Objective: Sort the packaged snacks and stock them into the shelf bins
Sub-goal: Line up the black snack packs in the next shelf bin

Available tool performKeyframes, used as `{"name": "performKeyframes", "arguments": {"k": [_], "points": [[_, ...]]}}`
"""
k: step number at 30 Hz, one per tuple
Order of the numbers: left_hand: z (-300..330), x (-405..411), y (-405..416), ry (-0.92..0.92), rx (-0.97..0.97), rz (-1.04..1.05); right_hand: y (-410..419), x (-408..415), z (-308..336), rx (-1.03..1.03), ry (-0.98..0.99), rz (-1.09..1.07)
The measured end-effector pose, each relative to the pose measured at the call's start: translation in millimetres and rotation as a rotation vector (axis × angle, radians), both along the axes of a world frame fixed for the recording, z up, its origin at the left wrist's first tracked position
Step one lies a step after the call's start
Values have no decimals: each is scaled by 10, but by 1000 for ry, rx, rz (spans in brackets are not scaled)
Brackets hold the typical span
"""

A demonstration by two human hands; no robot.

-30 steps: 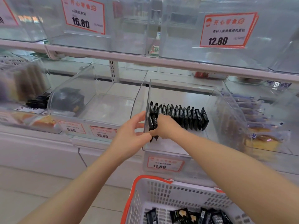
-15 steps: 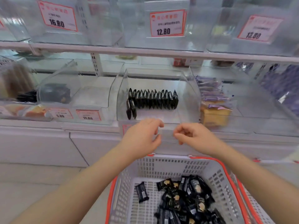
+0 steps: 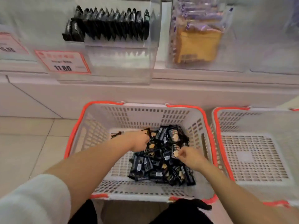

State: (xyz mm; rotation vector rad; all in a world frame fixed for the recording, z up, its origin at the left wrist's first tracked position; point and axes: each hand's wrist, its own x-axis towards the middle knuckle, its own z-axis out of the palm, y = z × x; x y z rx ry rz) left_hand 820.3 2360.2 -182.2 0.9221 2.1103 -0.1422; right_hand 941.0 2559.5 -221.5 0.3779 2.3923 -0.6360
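Observation:
A white basket with an orange rim (image 3: 90,126) stands on the floor in front of me and holds a heap of black snack packets (image 3: 161,160). Both my hands are down in it. My left hand (image 3: 138,141) rests on the heap's upper left with its fingers curled down into the packets; what it holds is hidden. My right hand (image 3: 188,155) pinches the edge of one packet at the heap's right side. Above, a clear shelf bin (image 3: 119,59) holds a standing row of the same black packets (image 3: 111,23).
A second white basket with an orange rim (image 3: 252,157) stands to the right with nothing in it. Right of the black-packet bin, another clear bin (image 3: 199,38) holds purple-wrapped cakes. A price tag reading 11.80 (image 3: 63,62) hangs on the bin front. Tiled floor lies to the left.
Both hands left the shelf bin and dropped into the basket. My view tilted down from the shelves to the basket and floor.

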Motion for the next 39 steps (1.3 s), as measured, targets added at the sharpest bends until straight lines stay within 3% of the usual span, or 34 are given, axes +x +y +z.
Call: {"name": "performKeyframes", "arguments": {"k": [3,8,13,17,24,29,32,35,39], "points": [[-441,199,46,-54,-59,15,26,122,-393,79,-5,38],[-1019,472,-43,-83,-106,275,-41,62,-786,85,226,-227],[-1362,729,-253,-29,-141,521,-162,21,-1089,129,49,-189],[-1524,781,-315,-38,-197,600,-246,-39,-1145,199,74,-172],[-1798,807,-168,-4,-138,848,-279,-9,-1076,-321,231,-525],[-1914,827,-88,70,-152,990,-357,87,-986,-778,-25,-664],[-1908,733,-148,-91,-30,1149,-323,152,-954,-938,-140,-721],[-1808,642,-282,-356,86,1279,-308,179,-926,-960,-135,-762],[-1568,593,-412,-633,404,1732,-370,174,-838,-904,-86,-741]]}}
